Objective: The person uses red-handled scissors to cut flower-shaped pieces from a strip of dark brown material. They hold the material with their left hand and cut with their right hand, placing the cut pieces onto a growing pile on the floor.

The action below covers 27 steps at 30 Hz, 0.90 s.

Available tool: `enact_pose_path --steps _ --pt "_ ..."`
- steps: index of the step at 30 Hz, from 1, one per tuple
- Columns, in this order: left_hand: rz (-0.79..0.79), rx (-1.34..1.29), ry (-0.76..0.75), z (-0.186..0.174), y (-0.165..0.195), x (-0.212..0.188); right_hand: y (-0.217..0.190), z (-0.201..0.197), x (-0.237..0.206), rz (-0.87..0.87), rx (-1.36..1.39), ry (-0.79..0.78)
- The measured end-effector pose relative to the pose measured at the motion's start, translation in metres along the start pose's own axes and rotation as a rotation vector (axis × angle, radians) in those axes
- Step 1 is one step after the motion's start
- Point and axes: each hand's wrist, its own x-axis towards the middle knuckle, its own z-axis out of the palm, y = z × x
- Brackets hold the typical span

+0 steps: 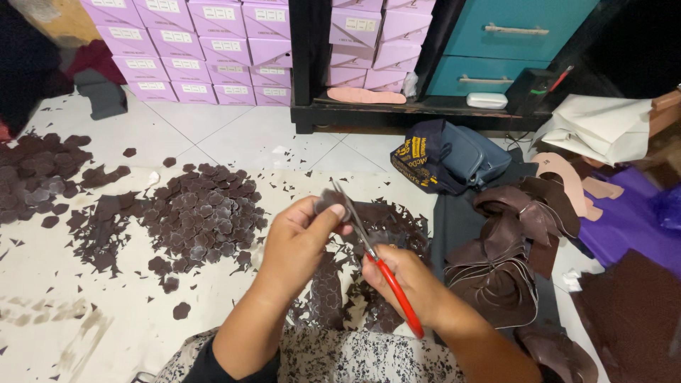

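Pinching a small dark-brown leather piece (328, 203) between thumb and fingers, the left hand (301, 237) holds it above the floor while the right hand (404, 276) grips red-handled scissors (376, 259), blades at its edge

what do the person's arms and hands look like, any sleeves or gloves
Both hands are bare: no gloves, and no rings or watch show. The left hand and right hand lead to forearms that are uncovered as far as the view shows. A dark sleeve edge shows near the left elbow, at the bottom of the picture.

Shoemaking workshop: shoeboxes (213, 50), leather cutouts (206, 220).
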Motion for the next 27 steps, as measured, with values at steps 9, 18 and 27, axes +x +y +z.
enact_pose_path --steps 9,18,27 --pt "0.08 -0.014 0.112 -0.001 -0.004 0.001 -0.003 -0.003 -0.003 0.148 0.176 -0.033" --pt "-0.06 -0.275 0.1 0.005 -0.002 0.002 -0.007 0.0 -0.005 0.251 0.218 0.018" --pt "-0.064 -0.405 0.105 0.008 -0.011 0.002 -0.011 0.01 -0.005 0.191 0.168 0.107"
